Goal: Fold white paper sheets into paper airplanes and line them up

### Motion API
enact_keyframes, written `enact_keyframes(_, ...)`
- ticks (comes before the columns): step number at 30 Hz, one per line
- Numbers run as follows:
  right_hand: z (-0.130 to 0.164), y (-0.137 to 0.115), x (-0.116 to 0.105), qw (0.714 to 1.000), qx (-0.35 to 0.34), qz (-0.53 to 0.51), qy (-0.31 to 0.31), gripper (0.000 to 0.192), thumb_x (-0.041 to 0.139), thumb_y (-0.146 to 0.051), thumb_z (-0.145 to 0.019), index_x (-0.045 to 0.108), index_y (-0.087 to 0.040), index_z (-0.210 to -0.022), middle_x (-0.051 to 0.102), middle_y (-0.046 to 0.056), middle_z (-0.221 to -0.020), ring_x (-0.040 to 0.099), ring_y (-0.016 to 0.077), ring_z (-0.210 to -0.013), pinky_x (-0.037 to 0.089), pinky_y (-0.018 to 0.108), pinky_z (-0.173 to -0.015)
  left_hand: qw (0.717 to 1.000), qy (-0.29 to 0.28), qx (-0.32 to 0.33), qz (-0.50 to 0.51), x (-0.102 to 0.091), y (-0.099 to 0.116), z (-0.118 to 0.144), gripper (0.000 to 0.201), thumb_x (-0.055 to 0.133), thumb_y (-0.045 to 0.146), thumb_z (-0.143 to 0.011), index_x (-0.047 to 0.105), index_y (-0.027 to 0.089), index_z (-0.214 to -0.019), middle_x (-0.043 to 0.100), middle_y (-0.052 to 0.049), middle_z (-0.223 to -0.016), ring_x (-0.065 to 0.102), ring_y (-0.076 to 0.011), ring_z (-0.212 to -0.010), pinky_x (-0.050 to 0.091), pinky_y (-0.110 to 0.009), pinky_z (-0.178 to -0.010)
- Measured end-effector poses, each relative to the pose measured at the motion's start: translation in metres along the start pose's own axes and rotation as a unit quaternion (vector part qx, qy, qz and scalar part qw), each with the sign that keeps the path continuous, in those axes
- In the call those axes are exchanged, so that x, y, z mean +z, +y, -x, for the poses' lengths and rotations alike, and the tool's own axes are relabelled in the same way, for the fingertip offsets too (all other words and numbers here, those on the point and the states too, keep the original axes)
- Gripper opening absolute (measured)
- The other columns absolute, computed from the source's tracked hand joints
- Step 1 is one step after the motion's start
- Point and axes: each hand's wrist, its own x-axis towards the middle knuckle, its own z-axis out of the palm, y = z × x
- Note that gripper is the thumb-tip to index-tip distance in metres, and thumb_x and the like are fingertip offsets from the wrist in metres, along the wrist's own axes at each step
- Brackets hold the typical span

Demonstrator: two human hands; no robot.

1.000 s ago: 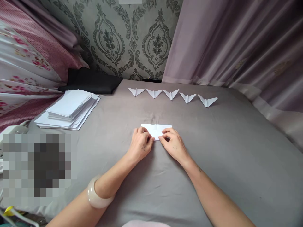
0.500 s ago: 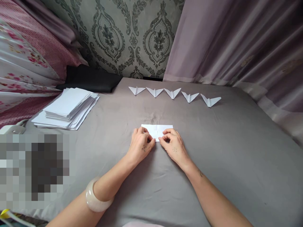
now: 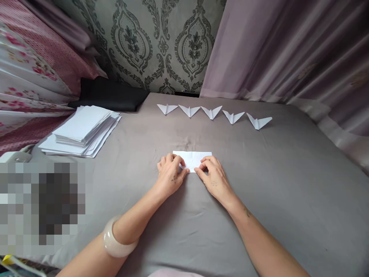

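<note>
A small white sheet of paper (image 3: pixel 192 158), wider than it is deep and creased down its middle, lies on the grey cloth in front of me. My left hand (image 3: pixel 172 172) is on its left part, with thumb and fingers curled at the near edge. On the right part, my right hand (image 3: pixel 213 173) pinches the near edge between thumb and fingertips. The two thumbs are a little apart near the paper's middle. Both hands cover the paper's near corners.
Several folded paper planes (image 3: pixel 211 112) stand in a row beyond the hands. A stack of white paper (image 3: pixel 83 127) lies to the left, before a folded black cloth (image 3: pixel 112 94). Curtains (image 3: pixel 259 50) hang at the right, over the grey cloth's (image 3: pixel 273 184) far edge.
My thumbs have slid slightly apart along the near edge, and more of the paper's middle shows. The paper stays in about the same place.
</note>
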Motion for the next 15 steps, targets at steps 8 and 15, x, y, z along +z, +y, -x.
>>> enact_keyframes(8,0.001,-0.007,-0.015,0.998,-0.042,0.023,-0.046,0.014,0.054,-0.025,-0.09,0.064,-0.025,-0.1,0.059,0.005,-0.102,0.055,0.0188,-0.092,0.045,0.032,-0.086,0.998,-0.036,-0.034,0.034,-0.01,0.006,-0.005,0.011,0.064,0.03,-0.081,0.061,0.022,-0.087,0.052,-0.005,-0.1,0.045,-0.0254,-0.099,0.034,-0.042,-0.089)
enact_keyframes(15,0.007,-0.012,-0.015,0.988,-0.087,0.114,-0.049,0.026,0.051,-0.027,-0.094,0.07,-0.036,-0.109,0.06,0.005,-0.103,0.053,0.0191,-0.091,0.046,0.032,-0.082,0.998,-0.043,-0.021,0.037,-0.016,0.002,-0.009,0.007,0.062,0.027,-0.08,0.063,0.023,-0.086,0.055,-0.004,-0.096,0.048,-0.0241,-0.096,0.036,-0.042,-0.087)
